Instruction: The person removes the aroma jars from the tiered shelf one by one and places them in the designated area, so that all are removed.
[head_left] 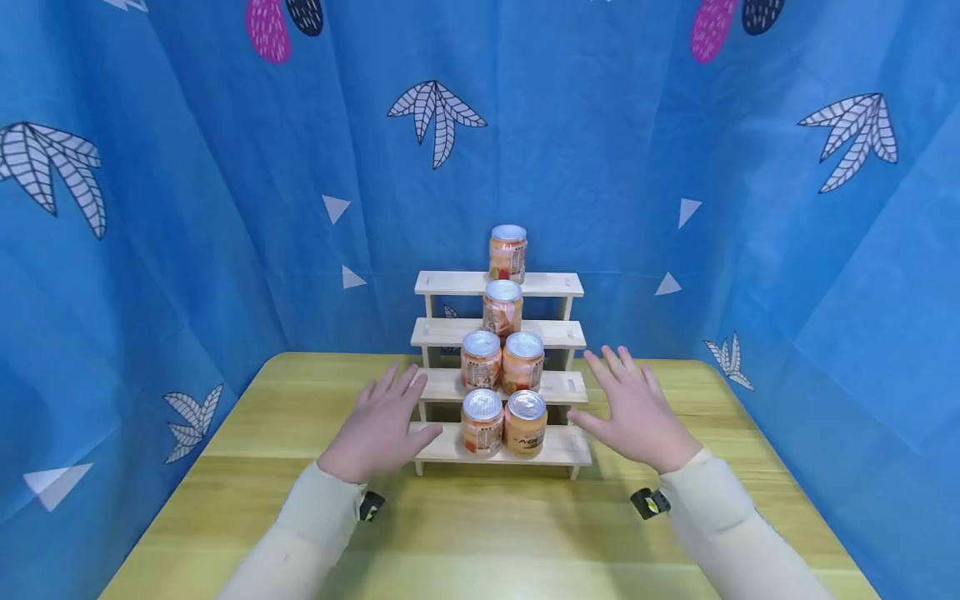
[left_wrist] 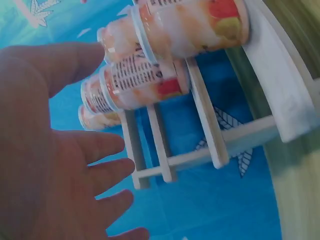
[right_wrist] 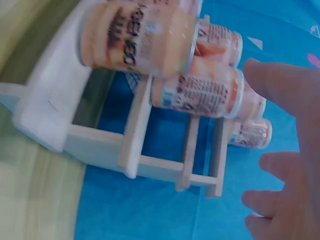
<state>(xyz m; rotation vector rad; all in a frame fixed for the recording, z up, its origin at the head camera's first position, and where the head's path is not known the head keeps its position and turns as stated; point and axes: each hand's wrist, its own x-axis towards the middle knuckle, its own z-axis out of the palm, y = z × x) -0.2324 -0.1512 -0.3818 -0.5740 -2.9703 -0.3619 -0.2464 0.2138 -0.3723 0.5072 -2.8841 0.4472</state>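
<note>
A pale wooden stepped shelf [head_left: 547, 333] with several tiers stands at the middle of the table. Orange jars with silver lids sit on it: two on the lowest step [head_left: 482, 421], two on the step above [head_left: 522, 362], one higher [head_left: 502, 308] and one on top [head_left: 508, 252]. My left hand [head_left: 382, 425] hovers open at the shelf's left end, thumb by the lowest step. At the right end my right hand [head_left: 633, 408] is open, fingers spread. The left wrist view shows my left hand [left_wrist: 55, 165] beside the jars [left_wrist: 145, 85]. The right wrist view shows my right hand [right_wrist: 290, 150] near a jar [right_wrist: 140, 40].
The yellow-green wooden table [head_left: 480, 533] is walled on three sides by a blue leaf-print cloth [head_left: 225, 208]. Small black wrist cameras [head_left: 649, 502] sit at both cuffs. Bare tabletop lies in front of the shelf and to either side.
</note>
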